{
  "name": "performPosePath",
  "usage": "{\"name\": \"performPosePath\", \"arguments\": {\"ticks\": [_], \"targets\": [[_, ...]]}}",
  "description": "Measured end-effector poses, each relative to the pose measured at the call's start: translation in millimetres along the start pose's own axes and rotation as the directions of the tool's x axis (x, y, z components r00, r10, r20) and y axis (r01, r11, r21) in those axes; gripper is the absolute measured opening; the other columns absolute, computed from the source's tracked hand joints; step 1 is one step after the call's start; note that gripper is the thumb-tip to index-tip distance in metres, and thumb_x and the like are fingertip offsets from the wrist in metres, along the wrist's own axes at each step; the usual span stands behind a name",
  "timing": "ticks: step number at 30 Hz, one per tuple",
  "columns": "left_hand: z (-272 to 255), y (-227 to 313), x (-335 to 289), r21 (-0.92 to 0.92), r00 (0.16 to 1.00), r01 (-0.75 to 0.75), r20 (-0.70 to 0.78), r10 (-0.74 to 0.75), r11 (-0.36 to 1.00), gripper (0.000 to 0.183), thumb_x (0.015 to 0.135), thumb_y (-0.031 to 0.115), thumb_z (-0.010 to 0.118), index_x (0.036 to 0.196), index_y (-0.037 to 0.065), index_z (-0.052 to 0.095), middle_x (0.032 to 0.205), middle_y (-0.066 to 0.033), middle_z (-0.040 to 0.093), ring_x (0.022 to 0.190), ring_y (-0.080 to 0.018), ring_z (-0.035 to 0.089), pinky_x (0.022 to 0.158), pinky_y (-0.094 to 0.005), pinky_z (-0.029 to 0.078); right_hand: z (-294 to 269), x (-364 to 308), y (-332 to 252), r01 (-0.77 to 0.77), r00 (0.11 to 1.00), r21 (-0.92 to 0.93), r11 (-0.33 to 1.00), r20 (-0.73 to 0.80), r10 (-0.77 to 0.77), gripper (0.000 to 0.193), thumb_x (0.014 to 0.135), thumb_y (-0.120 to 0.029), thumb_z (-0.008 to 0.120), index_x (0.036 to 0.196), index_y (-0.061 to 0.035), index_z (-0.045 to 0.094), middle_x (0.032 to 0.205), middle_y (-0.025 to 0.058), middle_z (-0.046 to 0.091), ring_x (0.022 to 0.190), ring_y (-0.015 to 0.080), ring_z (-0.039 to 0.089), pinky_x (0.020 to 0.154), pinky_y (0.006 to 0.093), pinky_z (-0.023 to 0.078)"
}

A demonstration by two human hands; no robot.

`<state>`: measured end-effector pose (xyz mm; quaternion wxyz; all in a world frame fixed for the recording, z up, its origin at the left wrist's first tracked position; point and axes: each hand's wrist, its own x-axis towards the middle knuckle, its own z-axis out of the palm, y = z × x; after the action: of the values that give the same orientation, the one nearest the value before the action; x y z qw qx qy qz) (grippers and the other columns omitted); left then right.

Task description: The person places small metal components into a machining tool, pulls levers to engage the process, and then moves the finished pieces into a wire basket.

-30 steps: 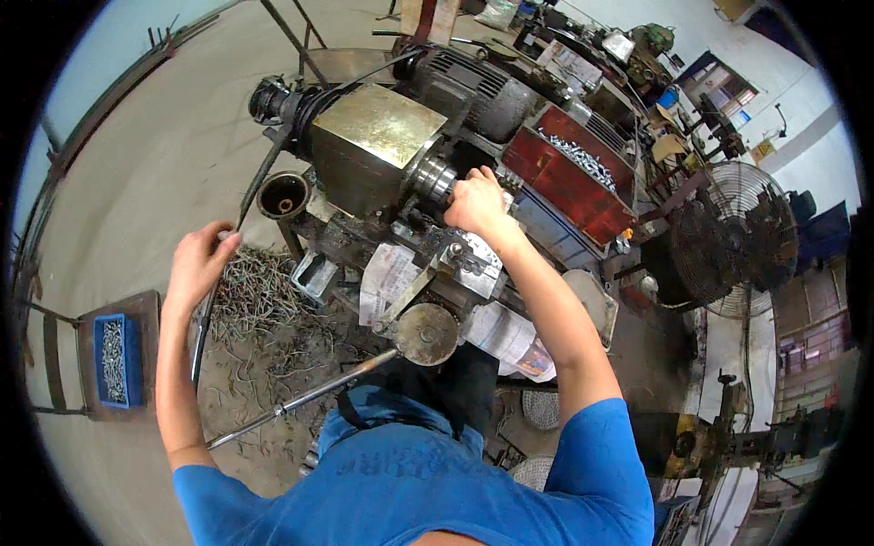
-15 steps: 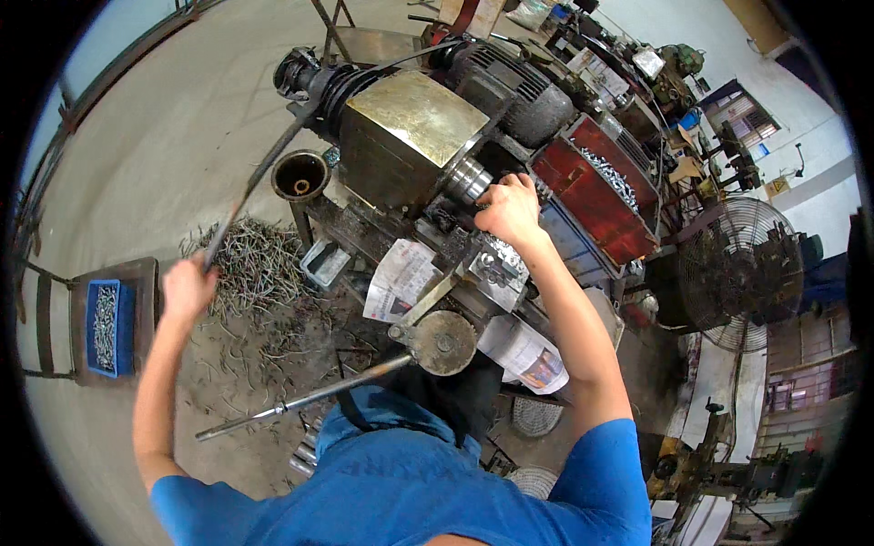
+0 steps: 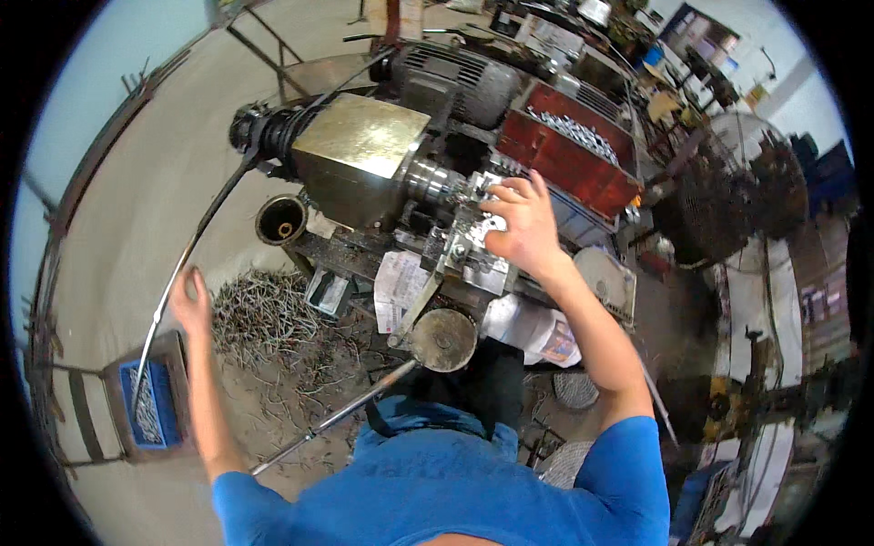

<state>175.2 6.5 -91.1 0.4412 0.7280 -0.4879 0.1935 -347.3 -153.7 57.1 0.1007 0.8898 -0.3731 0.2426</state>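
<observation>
My left hand (image 3: 191,308) is off the long metal lever (image 3: 185,253), just to the right of it, with thumb and fingers apart. That lever slopes down from the back end of the lathe's headstock (image 3: 357,136), and its lower end passes over a blue bin (image 3: 147,405). Over the shiny metal tool block (image 3: 481,238), my right hand (image 3: 525,223) has its fingers spread; whether the fingertips touch the block I cannot tell. Left of that hand is the round steel spindle nose (image 3: 430,182). No workpiece shows in either hand.
Metal shavings (image 3: 264,323) lie heaped on the floor at left. A red bin (image 3: 569,150) of small metal parts stands behind my right hand. Nearer me are a round metal disc (image 3: 443,340) and a second long handle (image 3: 341,414). A large fan (image 3: 728,187) stands at right.
My left hand has let go of the lever, whose lower end has swung down and left. My right hand has drawn back from beside the spindle to the tool block, its fingers opening. The view has shifted.
</observation>
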Motion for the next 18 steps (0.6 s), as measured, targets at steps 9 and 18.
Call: {"name": "performPosePath", "arguments": {"ticks": [9,18], "targets": [[143.3,76.5,-105.0,0.257,0.353,-0.371,0.928,-0.121,0.892,0.033,0.069,0.021,0.064,0.097,0.004,0.061,0.092,-0.0153,0.065,0.089,-0.0305,0.062,0.076,-0.0399,0.05,-83.0,-205.7,65.5,-0.466,0.86,-0.152,0.872,0.155,0.486,0.038,0.052,-0.018,0.063,0.087,-0.0072,0.068,0.102,0.0103,0.063,0.1,0.029,0.053,0.099,0.0453,0.031],[141.0,42.8,-90.4,0.312,0.483,-0.34,0.867,-0.12,0.887,0.026,0.071,0.025,0.064,0.091,0.008,0.064,0.089,-0.0123,0.065,0.084,-0.0313,0.063,0.073,-0.042,0.051,-110.3,-494.1,154.0,-0.782,0.031,-0.613,0.113,0.143,0.989,0.058,0.061,-0.019,0.061,0.118,-0.0078,0.054,0.112,0.0157,0.059,0.105,0.0335,0.053,0.093,0.0401,0.04]]}}
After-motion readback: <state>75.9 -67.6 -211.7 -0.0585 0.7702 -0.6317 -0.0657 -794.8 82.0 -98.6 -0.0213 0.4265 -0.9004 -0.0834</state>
